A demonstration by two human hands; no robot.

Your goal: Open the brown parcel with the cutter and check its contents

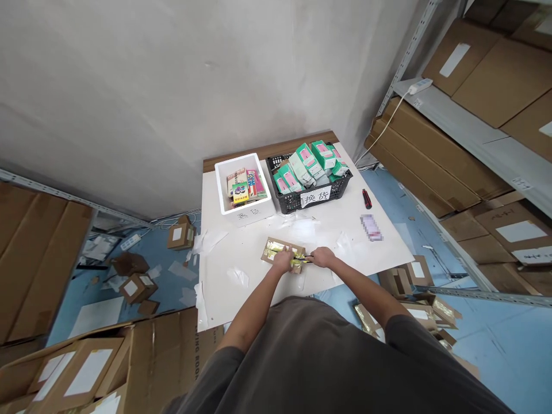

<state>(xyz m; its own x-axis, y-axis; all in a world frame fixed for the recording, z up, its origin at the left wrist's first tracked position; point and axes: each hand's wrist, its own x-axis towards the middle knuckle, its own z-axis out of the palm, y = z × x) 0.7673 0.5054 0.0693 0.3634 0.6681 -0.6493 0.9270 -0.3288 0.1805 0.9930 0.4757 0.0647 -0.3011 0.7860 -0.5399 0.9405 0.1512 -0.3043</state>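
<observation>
On a white table [222,302], the left hand [282,260] rested over the taped box [271,248], its grip unclear, probably steadying it for the dark tool [302,259] clenched in the right hand [322,257]

The desk [228,299] stood in front of the wall [172,86]. At its back left sat a box [242,215] with booklets [241,191] in it; just right of that, a basket [288,203] held packets [307,157]. A parcel [271,246] lay before them, under the left hand [283,260], with the right hand [322,257] at its right end. A cutter [367,199] lay farther right on the desk. Beyond the desk's right edge stood shelving [466,127].
</observation>
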